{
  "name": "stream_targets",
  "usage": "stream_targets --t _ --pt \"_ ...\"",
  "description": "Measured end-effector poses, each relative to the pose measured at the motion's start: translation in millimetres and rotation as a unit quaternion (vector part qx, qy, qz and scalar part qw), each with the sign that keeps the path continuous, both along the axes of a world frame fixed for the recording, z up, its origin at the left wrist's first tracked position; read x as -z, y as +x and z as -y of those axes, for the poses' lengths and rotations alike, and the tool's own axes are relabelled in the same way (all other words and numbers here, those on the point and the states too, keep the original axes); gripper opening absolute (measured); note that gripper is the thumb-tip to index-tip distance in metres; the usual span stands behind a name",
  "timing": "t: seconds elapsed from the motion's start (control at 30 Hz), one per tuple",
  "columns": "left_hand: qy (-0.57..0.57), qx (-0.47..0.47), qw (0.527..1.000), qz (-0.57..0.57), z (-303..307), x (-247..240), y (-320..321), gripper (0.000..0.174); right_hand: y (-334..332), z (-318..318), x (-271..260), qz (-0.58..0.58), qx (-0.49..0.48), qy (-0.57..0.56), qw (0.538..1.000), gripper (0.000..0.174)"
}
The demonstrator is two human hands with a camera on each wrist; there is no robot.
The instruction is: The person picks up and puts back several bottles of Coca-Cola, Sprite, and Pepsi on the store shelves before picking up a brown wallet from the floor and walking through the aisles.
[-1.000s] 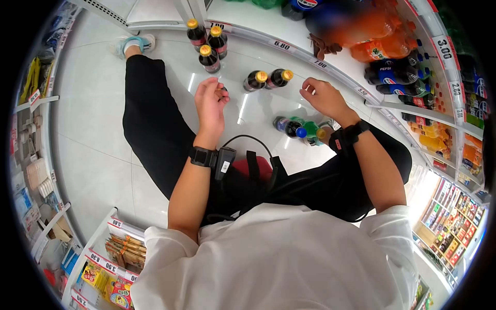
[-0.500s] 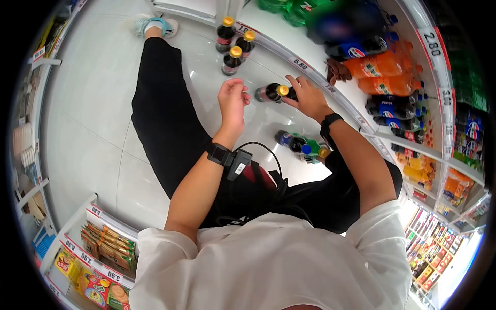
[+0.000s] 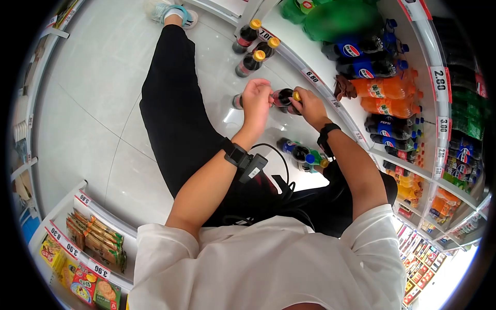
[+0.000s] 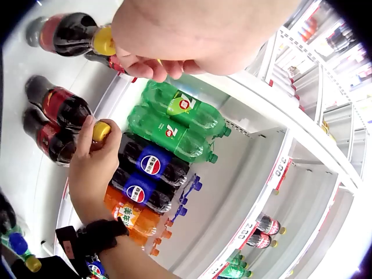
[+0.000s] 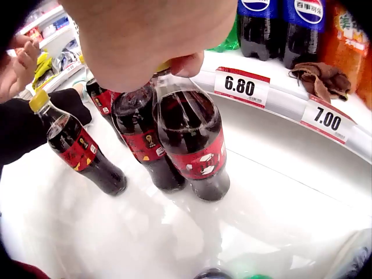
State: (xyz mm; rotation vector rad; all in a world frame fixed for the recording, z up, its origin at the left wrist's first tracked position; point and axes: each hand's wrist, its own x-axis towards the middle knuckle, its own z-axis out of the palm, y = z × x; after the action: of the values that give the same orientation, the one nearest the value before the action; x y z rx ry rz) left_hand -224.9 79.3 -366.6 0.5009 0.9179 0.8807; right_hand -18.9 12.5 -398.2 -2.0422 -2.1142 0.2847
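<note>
My right hand [image 3: 310,107] pinches the yellow cap [image 4: 102,131] of an upright cola bottle [image 5: 195,136]. A second cola bottle [image 5: 142,142] stands right beside that one. My left hand [image 3: 257,103] hovers left of them, its fingers loosely curled and holding nothing. A separate cola bottle [image 5: 78,148] with a yellow cap stands near the left hand, partly behind it in the head view. Three more cola bottles, one of them the nearest [image 3: 249,64], stand in a group farther off by the shelf. In the left wrist view the left hand [image 4: 203,32] fills the top.
A low shelf [image 3: 336,31] with green, cola and orange bottles curves along the right. A brown cloth [image 5: 322,80] lies on its edge. Dark and green bottles [image 3: 296,151] stand near my right leg. Another shelf [image 3: 132,231] with packets is at lower left.
My right hand has come in from the right and taken hold of a cola bottle's cap. My left hand has moved right, closer to that bottle. The head view has shifted.
</note>
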Motion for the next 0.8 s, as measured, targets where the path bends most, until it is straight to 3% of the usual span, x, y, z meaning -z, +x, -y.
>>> stream_targets --t 0.2,0.3,0.4,0.43,0.47,0.53,0.57,0.7,0.8 --pt "-0.007 0.045 0.999 0.007 15 0 -1 0.014 -4 8 -24 -0.019 0.064 -0.033 0.997 0.033" --pt "-0.046 0.114 0.992 0.020 27 7 0 0.023 -10 12 -63 -0.022 0.088 0.003 0.996 0.032" --pt "-0.099 0.100 0.990 0.000 39 6 5 0.026 -18 18 -117 -0.048 0.088 0.032 0.994 0.032" --pt "-0.099 0.130 0.986 0.009 42 17 6 0.051 -22 19 -137 -0.052 0.064 0.066 0.994 0.032" --pt "-0.093 0.137 0.986 0.013 42 15 6 0.051 -28 20 -161 -0.046 0.069 0.073 0.994 0.032" --pt "-0.184 0.142 0.972 0.030 43 12 7 0.079 -44 22 -207 -0.054 0.053 0.108 0.991 0.031" --pt "-0.172 0.177 0.968 0.053 44 10 7 0.103 -52 25 -225 -0.046 0.062 0.118 0.990 0.029" --pt "-0.148 0.277 0.929 0.199 44 -8 2 0.107 -81 31 -279 -0.084 0.044 0.137 0.986 0.029" --pt "-0.131 0.231 0.882 0.389 49 -23 -2 0.087 -103 38 -300 -0.106 0.053 0.129 0.985 0.029"
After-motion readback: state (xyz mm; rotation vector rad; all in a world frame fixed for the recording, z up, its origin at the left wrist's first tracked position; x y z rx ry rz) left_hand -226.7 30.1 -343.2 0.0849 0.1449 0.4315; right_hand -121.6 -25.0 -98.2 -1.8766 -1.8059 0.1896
